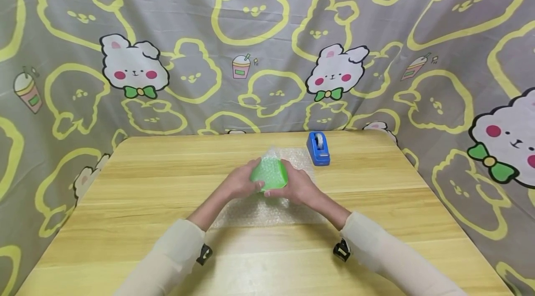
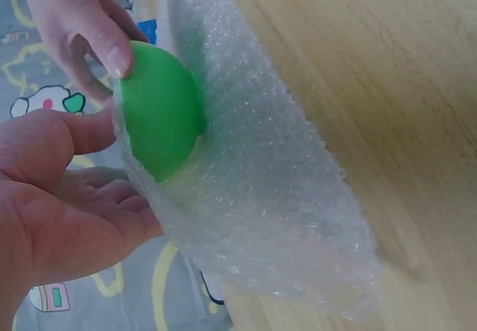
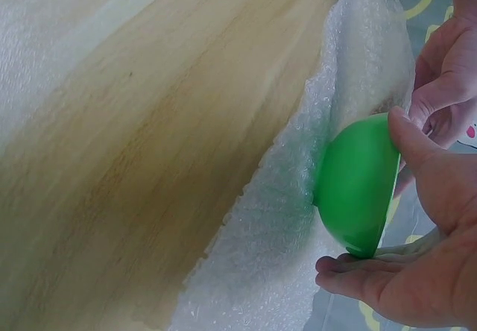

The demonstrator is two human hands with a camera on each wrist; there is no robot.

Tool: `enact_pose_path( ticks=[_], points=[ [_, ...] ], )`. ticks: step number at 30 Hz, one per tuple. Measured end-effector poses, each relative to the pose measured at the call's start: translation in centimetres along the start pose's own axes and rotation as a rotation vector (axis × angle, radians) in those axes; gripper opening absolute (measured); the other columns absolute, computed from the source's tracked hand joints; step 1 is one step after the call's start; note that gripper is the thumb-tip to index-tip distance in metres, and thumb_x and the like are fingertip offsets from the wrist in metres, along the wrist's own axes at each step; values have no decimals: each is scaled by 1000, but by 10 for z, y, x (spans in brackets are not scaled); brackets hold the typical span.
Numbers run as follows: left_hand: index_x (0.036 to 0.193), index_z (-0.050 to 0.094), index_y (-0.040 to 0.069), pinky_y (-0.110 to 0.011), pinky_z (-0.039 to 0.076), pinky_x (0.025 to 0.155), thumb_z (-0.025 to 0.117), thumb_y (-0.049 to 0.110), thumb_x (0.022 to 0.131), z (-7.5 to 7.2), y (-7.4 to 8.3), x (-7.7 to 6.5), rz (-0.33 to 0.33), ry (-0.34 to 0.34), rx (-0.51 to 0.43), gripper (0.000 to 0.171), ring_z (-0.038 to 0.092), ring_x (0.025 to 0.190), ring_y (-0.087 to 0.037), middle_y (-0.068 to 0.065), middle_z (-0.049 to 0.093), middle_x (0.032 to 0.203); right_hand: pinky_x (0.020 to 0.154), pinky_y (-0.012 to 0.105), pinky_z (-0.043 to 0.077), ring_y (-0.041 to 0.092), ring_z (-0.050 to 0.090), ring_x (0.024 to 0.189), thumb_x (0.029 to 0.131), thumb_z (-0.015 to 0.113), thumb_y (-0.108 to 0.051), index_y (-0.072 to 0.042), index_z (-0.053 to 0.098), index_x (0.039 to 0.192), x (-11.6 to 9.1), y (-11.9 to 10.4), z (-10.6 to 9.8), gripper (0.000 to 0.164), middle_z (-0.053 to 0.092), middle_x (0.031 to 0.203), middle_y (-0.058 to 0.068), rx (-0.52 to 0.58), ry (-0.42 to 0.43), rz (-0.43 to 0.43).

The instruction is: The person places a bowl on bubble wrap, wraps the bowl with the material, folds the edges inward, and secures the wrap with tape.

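Observation:
A small green bowl (image 1: 273,171) stands over a sheet of bubble wrap (image 1: 267,216), with part of the sheet folded over its mouth in the head view. My left hand (image 1: 242,181) pinches the wrap against the bowl's rim, thumb on the near side. On the other side, my right hand (image 1: 296,185) grips the bowl by its rim between thumb and fingers. The right wrist view shows the bowl's smooth round outside (image 3: 358,182) facing the wrap. In the left wrist view the wrap (image 2: 276,189) hangs from the rim in a wide flap.
A blue tape dispenser (image 1: 318,149) with a roll of clear tape stands behind the right hand. The light wooden table (image 1: 138,203) ends at a grey patterned curtain (image 1: 188,73) at the back and sides.

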State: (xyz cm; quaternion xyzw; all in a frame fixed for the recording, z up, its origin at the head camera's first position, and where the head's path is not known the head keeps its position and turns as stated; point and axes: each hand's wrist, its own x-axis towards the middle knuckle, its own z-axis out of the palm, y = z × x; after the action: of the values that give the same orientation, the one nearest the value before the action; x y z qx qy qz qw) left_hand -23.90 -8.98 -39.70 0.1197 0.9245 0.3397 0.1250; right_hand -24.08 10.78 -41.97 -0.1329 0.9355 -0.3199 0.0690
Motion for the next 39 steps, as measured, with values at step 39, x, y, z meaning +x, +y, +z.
enact_pose_path(
  ticks=[39],
  points=[
    [162,26,14,-60,34,116,75,33,92,-1,-7,-2,30,-37,160,87,37,143,-50,-18,25,166,92,49,58,38,67,114,97,61,-55,-3,37,155,12,6,-23,81,66,130,25,-39,13,2]
  ],
)
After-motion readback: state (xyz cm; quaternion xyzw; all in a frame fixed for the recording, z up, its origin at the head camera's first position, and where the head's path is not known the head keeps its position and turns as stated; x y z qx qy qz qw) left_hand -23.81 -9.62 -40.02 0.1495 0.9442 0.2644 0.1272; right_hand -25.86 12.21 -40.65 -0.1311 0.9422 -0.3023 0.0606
